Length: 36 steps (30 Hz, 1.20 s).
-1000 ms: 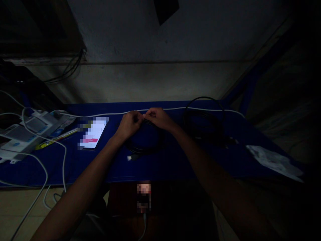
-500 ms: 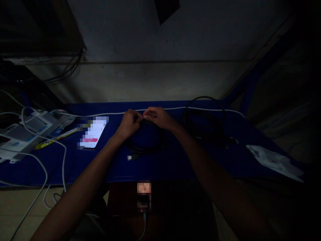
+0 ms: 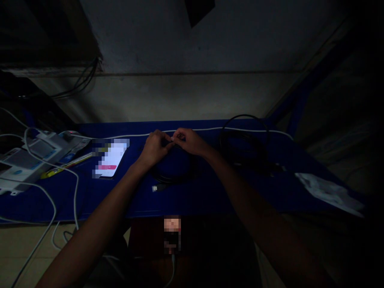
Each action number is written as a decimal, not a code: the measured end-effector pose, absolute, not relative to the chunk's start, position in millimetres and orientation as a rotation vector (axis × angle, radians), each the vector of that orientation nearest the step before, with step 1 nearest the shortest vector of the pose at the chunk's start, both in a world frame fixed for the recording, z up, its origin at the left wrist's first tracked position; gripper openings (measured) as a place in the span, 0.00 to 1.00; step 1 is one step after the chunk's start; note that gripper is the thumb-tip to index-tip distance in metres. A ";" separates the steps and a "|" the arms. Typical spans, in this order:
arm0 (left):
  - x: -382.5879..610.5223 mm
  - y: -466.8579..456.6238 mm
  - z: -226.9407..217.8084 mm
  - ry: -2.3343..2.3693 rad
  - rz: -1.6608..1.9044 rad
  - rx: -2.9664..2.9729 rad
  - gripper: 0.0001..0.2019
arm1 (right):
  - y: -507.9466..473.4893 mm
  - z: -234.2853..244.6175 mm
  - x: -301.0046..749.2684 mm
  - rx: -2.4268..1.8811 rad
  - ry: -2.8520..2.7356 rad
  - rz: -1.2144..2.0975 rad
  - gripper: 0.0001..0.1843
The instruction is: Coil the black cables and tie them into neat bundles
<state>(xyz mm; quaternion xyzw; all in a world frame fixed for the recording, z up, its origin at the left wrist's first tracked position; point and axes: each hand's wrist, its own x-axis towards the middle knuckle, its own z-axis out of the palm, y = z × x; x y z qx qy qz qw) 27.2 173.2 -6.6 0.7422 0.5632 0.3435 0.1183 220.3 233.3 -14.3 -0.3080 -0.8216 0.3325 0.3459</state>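
A coiled black cable lies on the blue table, its plug with a pale metallic end pointing left at the near side. Over the far side of this coil my two hands meet, fingertips almost touching. My left hand is closed in a pinch, thumb against fingers. My right hand pinches too, its fingers curled. Whatever sits between the fingertips is too small and dark to name. Part of the coil runs just under the right fingers.
A lit phone lies left of my hands, beside a yellow pen-like tool and white power strips with cords. Rightward are another black cable coil and a clear plastic bag. A white cord crosses the blue table.
My fingertips have shifted slightly, the right thumb and fingers closing together beside the left hand's. The coil and the phone stay put.
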 end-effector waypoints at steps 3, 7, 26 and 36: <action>26.4 172.7 -5.6 1.652 1.004 2.199 0.06 | 234.9 -15.9 220.4 -0.803 -2.138 0.848 0.09; 25.5 172.9 -6.1 1.680 1.022 2.190 0.06 | 235.6 -15.8 220.5 -0.803 -2.112 0.860 0.11; 23.8 176.2 -7.5 1.614 0.995 2.174 0.06 | 237.5 -16.9 220.5 -0.730 -2.085 1.030 0.07; 25.9 174.0 -3.1 1.612 0.986 2.085 0.08 | 237.9 -19.4 218.7 -0.720 -2.100 0.902 0.07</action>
